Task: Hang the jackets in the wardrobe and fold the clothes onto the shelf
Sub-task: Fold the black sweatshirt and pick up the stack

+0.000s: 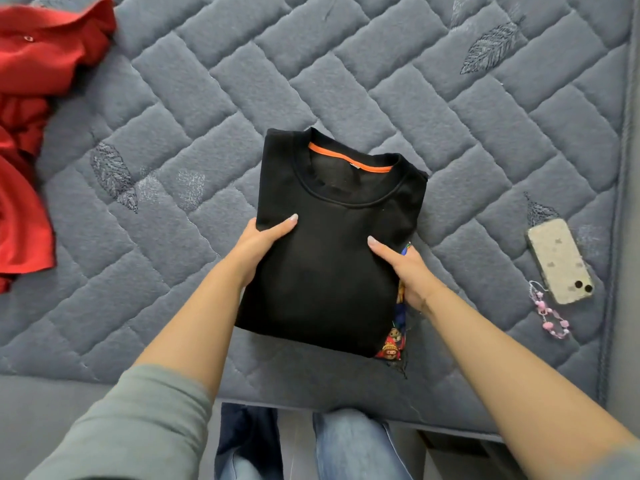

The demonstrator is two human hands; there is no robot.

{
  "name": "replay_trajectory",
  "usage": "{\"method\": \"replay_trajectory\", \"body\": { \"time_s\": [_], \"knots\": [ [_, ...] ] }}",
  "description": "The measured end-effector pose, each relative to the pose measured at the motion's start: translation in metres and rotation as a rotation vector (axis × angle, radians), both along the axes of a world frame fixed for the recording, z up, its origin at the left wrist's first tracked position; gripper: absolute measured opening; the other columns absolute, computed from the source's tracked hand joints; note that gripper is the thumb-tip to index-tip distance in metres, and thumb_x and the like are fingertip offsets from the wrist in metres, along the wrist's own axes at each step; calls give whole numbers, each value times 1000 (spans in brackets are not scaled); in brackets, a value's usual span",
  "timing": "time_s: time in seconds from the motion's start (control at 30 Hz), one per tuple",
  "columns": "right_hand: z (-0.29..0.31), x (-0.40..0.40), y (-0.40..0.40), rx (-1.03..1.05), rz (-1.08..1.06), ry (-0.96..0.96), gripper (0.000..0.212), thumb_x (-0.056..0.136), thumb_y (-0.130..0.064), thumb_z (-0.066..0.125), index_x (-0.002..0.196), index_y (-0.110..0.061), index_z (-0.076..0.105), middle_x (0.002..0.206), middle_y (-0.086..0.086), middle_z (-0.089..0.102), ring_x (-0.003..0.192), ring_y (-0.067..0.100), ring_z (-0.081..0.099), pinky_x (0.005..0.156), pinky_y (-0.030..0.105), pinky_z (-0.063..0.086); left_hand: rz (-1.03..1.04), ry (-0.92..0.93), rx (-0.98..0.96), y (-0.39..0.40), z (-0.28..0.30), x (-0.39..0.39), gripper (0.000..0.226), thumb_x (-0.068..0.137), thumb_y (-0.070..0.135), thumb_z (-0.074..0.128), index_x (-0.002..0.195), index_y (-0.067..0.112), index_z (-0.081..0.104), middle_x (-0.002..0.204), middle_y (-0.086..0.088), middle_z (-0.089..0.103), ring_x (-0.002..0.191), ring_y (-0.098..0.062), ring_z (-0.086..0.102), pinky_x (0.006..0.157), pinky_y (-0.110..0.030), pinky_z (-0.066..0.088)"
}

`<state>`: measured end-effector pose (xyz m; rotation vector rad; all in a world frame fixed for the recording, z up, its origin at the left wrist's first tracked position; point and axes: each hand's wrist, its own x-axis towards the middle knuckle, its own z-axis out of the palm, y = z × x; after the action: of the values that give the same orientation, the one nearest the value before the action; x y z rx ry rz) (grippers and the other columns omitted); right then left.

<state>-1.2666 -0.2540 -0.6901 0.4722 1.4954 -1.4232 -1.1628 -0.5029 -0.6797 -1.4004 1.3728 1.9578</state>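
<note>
Both hands gripped a folded black sweatshirt (329,244) at the centre of the frame, the left hand (258,245) clasping its left edge with the thumb on top, the right hand (408,271) clasping its right edge likewise. It lay over a quilted grey-blue mattress (381,81). A red garment (31,126) sprawled at upper left, and a phone (559,260) with a pink beaded strap (550,315) lay at right.

- A black crew-neck sweatshirt (329,244) with an orange strip inside the collar is seen folded into a neat rectangle on the quilted bed cover, collar towards 12 o'clock; a colourful print peeks out at its 5 o'clock corner.
- A crumpled red fabric garment (31,109) is spread at 10 o'clock.
</note>
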Motion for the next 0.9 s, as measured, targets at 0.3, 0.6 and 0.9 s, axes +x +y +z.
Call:
{"method": "replay_trajectory", "body": {
  "time_s": [0.3, 0.6, 0.9],
  "knots": [
    [79, -3, -3, -119, 159, -8, 58, 75, -28, 77, 128, -14, 60, 117, 7, 71, 103, 22, 70, 72, 26, 57, 229, 63, 337, 7, 69, 64, 46, 59, 42, 86, 99, 19, 79, 105, -7, 75, 92, -22, 73, 68, -31, 58],
    [227, 93, -69, -199, 457, 135, 77, 63, -40, 87, 130, -22, 55, 121, 4, 69, 108, 26, 68, 85, 37, 56, 544, 360, 396, 0, 209, 217, 39, 61, 23, 79, 94, 4, 78, 101, -14, 75, 87, -26, 74, 68, -33, 59],
    [413, 292, -198, -424, 944, 232, 57, 69, -35, 82, 120, -18, 64, 114, 10, 71, 103, 29, 69, 78, 35, 57, 885, 465, 5, -16, 401, 472, 42, 65, 26, 77, 101, 6, 77, 111, -15, 72, 97, -29, 72, 71, -34, 59]
  ]
}}
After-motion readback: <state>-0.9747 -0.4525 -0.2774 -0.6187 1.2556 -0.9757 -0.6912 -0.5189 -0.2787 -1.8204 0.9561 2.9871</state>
